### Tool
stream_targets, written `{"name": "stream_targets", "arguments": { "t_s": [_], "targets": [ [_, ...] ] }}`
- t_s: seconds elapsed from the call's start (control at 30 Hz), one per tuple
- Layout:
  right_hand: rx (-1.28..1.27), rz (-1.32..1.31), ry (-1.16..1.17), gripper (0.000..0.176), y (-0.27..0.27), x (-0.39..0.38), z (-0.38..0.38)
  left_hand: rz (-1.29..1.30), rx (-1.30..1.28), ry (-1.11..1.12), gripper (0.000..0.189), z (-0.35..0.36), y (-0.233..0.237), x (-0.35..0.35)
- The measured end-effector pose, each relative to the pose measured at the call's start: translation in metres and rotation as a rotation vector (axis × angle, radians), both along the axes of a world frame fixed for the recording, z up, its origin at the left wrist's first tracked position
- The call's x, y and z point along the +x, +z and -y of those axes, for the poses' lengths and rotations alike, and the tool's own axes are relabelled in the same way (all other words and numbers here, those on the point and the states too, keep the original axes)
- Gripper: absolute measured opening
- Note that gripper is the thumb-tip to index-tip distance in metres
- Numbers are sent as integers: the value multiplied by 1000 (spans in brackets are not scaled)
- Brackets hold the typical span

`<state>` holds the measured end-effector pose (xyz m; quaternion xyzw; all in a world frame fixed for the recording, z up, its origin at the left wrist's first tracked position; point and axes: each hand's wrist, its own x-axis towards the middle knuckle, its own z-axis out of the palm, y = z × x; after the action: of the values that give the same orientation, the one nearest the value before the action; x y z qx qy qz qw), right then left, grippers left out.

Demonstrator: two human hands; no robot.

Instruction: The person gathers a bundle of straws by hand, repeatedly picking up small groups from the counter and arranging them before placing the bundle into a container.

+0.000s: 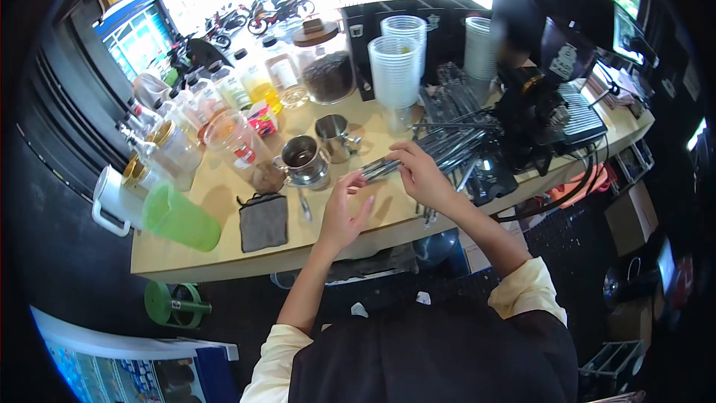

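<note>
A small bundle of thin straws in clear wrappers (379, 170) lies slantwise between my hands above the wooden table. My right hand (423, 177) pinches it from above, with the fingers bent over it. At its left end, my left hand (344, 216) has its fingertips near or touching the straws, with the thumb held apart. More wrapped straws (452, 148) are heaped just beyond my right hand. Left of my hands stand a steel pitcher with dark contents (304, 164) and a second steel pitcher (337, 138). A spoon (304, 205) lies near a folded grey cloth (263, 222).
A green jug (179, 218) and several syrup bottles (261, 88) line the table's left side. Stacked plastic cups (394, 73) and a lidded jar of dark beans (327, 67) stand behind. A black machine (548, 116) with cables occupies the right.
</note>
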<state>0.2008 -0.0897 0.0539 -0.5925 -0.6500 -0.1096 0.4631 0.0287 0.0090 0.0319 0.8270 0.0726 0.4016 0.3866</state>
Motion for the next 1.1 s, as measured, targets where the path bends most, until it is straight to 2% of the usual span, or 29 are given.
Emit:
{"name": "stream_targets", "arguments": {
  "t_s": [0.07,0.13,0.27,0.33,0.37,0.4,0.47,0.5,0.53,0.63,0.7,0.77,0.8,0.87,0.9,0.97,1.1],
  "targets": [
    [-56,-66,-63,31,12,8,32,-62,65,-94,47,9,5,20],
    [-195,-327,-111,29,28,13,62,-199,310,-228,48,24,12,39],
    [-153,-284,-237,30,20,39,109,-184,347,-234,59,49,19,82],
    [-148,-294,-275,31,21,48,130,-169,365,-94,74,65,29,99],
    [-131,-252,-293,31,22,56,137,-250,355,-93,94,68,26,108],
    [-113,-208,-310,31,24,62,144,-248,355,-98,94,75,24,112],
    [-149,-225,-312,35,33,71,151,-319,470,19,107,92,20,122],
    [-143,-94,-323,37,34,76,152,-419,470,34,113,100,17,127],
    [-138,37,-330,38,35,80,151,-422,472,35,113,105,9,134],
    [-237,85,-282,46,36,89,142,-406,520,193,111,100,-9,154],
    [-286,127,-266,48,36,99,131,-537,434,274,109,89,-9,162],
    [-431,160,-274,59,36,112,118,-548,406,274,107,78,-6,161],
    [-432,163,-264,59,35,119,110,-562,388,263,106,72,-5,160],
    [-512,354,-265,68,33,132,92,-556,399,260,107,60,-7,161],
    [-506,355,-259,68,34,134,84,-601,388,273,107,57,-6,161],
    [-782,453,-313,74,36,137,67,-649,380,291,107,50,-3,162],
    [-946,364,-239,65,35,148,39,-709,320,262,101,44,-3,163]
  ]
}}
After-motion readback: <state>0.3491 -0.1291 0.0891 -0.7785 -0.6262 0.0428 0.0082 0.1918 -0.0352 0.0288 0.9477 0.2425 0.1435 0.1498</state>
